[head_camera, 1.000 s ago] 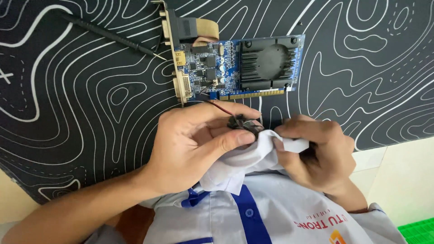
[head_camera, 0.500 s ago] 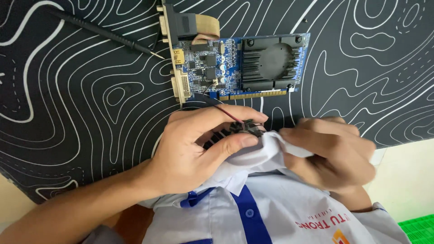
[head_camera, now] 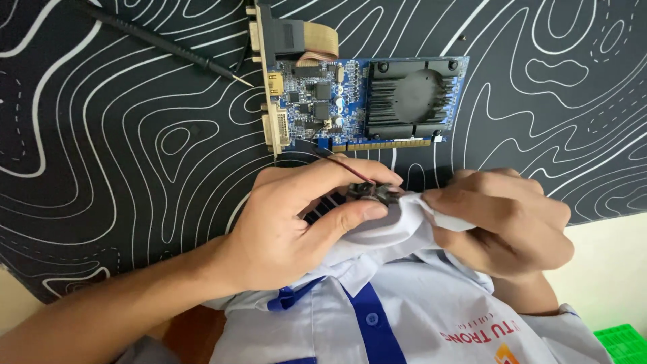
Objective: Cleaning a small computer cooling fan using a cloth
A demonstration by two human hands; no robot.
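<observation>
A: Start at the left. The left hand (head_camera: 290, 222) pinches a small dark part (head_camera: 372, 193) between thumb and forefinger, with thin red and black wires (head_camera: 337, 162) trailing up from it toward the card. The part sits right at the fingertips, just above the person's chest.

B: And the right hand (head_camera: 502, 219)?

A: It is clenched on a fold of white cloth (head_camera: 404, 226), and the cloth's tip touches the part from the right side of the pinch. To do this well, I'd keep the left pinch steady, wipe with light strokes, and leave slack in the wires so nothing tugs at the blue graphics card (head_camera: 364, 101), which lies on the black patterned mat (head_camera: 135, 135) beyond the grip.

B: What can't you make out?

A: The part itself: fingers and cloth cover most of it, so its shape is unclear, maybe a small fan. Where the wires end is hidden too. The 1 thin black probe (head_camera: 162, 44), far up and left of the grip, runs out of view at the top edge.
</observation>
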